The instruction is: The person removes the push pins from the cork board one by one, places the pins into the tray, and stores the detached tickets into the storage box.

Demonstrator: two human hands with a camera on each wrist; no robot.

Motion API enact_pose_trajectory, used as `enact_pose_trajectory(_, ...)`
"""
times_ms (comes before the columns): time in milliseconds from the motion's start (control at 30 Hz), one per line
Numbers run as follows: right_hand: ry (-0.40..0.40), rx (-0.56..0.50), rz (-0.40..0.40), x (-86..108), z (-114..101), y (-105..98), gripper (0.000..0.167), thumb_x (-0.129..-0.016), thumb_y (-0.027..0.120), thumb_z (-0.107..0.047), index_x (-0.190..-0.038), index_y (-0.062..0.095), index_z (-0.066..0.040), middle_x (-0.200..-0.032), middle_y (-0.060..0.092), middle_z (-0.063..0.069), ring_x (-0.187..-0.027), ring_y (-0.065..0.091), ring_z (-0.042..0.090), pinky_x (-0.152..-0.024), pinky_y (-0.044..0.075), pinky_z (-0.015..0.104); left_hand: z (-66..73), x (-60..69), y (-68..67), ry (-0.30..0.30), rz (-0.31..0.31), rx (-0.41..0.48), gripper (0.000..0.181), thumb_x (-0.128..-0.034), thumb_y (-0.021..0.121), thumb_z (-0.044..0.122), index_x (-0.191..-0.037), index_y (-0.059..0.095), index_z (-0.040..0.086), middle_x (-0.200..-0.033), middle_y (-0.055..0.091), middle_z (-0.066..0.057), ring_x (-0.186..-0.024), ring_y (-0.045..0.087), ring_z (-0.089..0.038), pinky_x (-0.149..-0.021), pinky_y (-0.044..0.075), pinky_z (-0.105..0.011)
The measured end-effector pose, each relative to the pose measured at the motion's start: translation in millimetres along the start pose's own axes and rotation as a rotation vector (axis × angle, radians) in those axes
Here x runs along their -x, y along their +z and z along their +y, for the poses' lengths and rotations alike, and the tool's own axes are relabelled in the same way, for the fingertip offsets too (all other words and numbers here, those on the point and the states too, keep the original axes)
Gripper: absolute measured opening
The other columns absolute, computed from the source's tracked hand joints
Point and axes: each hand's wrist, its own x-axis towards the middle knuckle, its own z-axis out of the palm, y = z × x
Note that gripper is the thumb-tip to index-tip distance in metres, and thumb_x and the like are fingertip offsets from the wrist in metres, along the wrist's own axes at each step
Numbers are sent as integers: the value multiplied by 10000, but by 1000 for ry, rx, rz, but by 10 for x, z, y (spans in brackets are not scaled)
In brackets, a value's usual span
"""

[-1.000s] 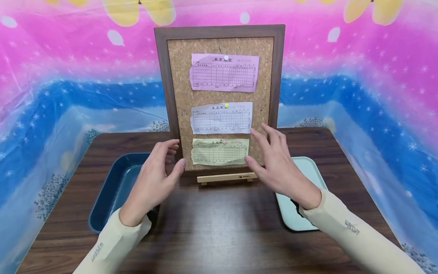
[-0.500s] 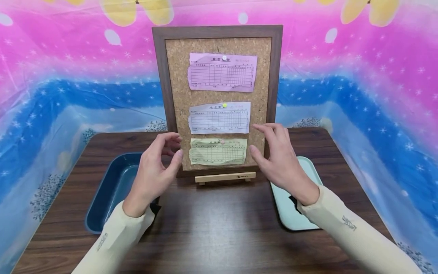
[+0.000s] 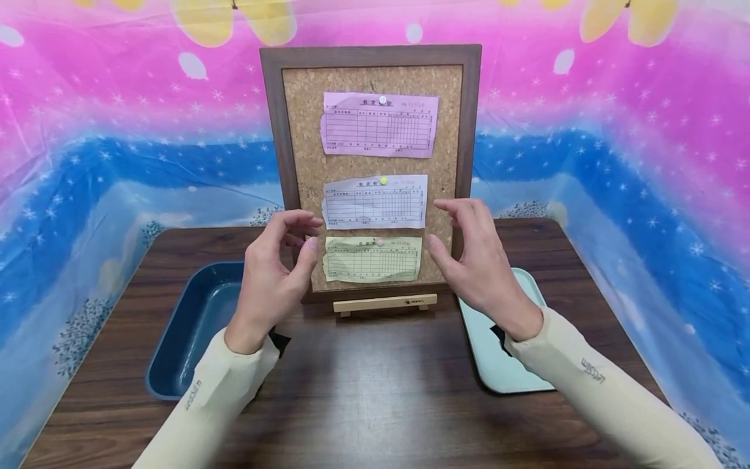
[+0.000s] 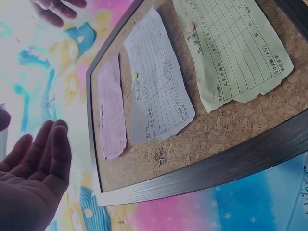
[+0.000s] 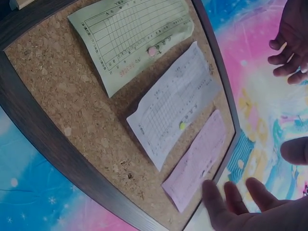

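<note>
A framed corkboard [image 3: 375, 165] stands upright on a small light-wood easel [image 3: 385, 303]. Three printed receipt slips are pinned down it: a pink slip [image 3: 377, 130] with a white pushpin [image 3: 383, 100], a white slip [image 3: 372, 212] with a yellow pushpin [image 3: 383, 181], and a green slip [image 3: 372, 266] with a pale pink pushpin [image 3: 379, 242]. My left hand [image 3: 269, 283] hovers by the board's lower left side, fingers loosely bent, holding nothing. Opposite it, my right hand [image 3: 480, 264] is likewise bare, beside the white and green slips. Both wrist views show relaxed fingers apart from the paper.
A dark blue tray [image 3: 158, 365] lies on the left of the brown wooden table [image 3: 363, 397], partly behind my left arm. On the right is a mint-green tray [image 3: 489, 358], partly covered by my right forearm. A patterned cloth [image 3: 586, 169] surrounds the table.
Both hands have risen slightly, the left also shifting to the right. My right fingertips have moved off from the edges of the white and green slips. The slips stay pinned.
</note>
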Motion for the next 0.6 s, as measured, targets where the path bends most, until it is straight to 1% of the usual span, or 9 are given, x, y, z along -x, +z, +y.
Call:
enact_pose_trajectory(133,-38,-57,42,-9,-4,-3,404,-889,596,-97,-1273,500,-18,-1210,480,120,-1097,463,256,-921,403,388,0,-13,0,22,45,30,240,-916,547,56,-1153,555,13,-1077,631,-36,-901,584,-165,-713,446,-285)
enact_pose_trajectory(367,-55,-74,92,-38,3,-12,359,-885,596,-67,-1236,530,-32,-1193,519,95,-1063,506,259,-912,411,373,1,-46,-13,38,100,52,222,-908,561,71,-1115,576,-7,-1055,648,-28,-879,588,-139,-731,442,-283)
enact_pose_trajectory(500,-80,-89,122,-69,-8,-20,334,-876,596,-55,-1206,551,-30,-1170,535,87,-1048,517,226,-901,419,354,25,-59,-16,52,118,71,218,-905,561,65,-1109,582,-10,-1049,654,-35,-885,595,-145,-735,445,-279)
enact_pose_trajectory(600,-99,-93,137,-93,-20,-24,320,-870,596,-52,-1186,558,-21,-1160,540,88,-1048,516,205,-898,422,335,42,-77,-19,63,123,64,218,-908,558,70,-1109,580,-12,-1048,655,-37,-895,594,-146,-737,447,-281)
